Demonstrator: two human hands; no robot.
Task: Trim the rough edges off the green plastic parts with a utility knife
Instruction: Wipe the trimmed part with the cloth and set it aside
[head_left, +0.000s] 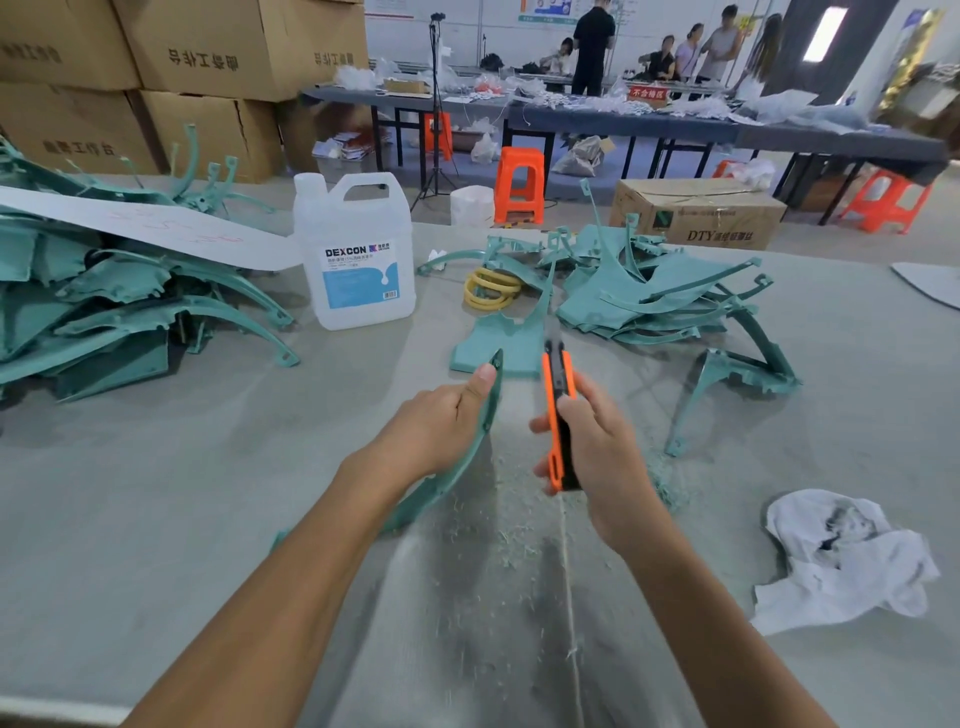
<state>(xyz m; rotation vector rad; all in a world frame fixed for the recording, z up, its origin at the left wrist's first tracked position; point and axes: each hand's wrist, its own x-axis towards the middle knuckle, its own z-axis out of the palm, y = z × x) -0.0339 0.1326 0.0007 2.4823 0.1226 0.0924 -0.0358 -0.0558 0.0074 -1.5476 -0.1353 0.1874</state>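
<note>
Green plastic parts (104, 301) lie heaped at the left end of the desk (156, 493), with a second heap (649, 296) far right of centre. One curved green strip (467, 462) is in hand near the middle. The left grip (441, 421) is wrapped round that strip, with the thumb lying along its upper end. Just to its right, and apart from it, the right grip (597, 447) is closed round the orange-and-black utility knife (561, 415), nose pointing away from the person. The blade end is blurred, so I cannot tell how far the blade is out.

Risks, as I judge them:
- The left thumb sits high on the edge that probably gets trimmed. A stroke running up the strip could meet it if the blade skips on a hard burr.
- The strip is long, thin and held only at one spot. It may flex or twist under the knife, so the cut could dig in and gouge the part.
- Green shavings (498, 519) litter the desk under both hands, so a strip end resting there could slide.
- The soiled white rag (847, 561) lies well to the right, out of the way.

Writing:
- The stacked cartons (208, 52) at the back left carry Chinese print that appears upside down, and I cannot read it with confidence.
- A white board (156, 228) lies on the left heap with faint red marks, which are illegible.
- The translucent jug (353, 260) reads "DEXCON" on a blue-and-white label. The smaller lines are too fine to read.
- A red sign (648, 94) on the far table reads "不合格区".
- The brown box (701, 213) on the floor shows "DTY" followed by Chinese characters.
</note>
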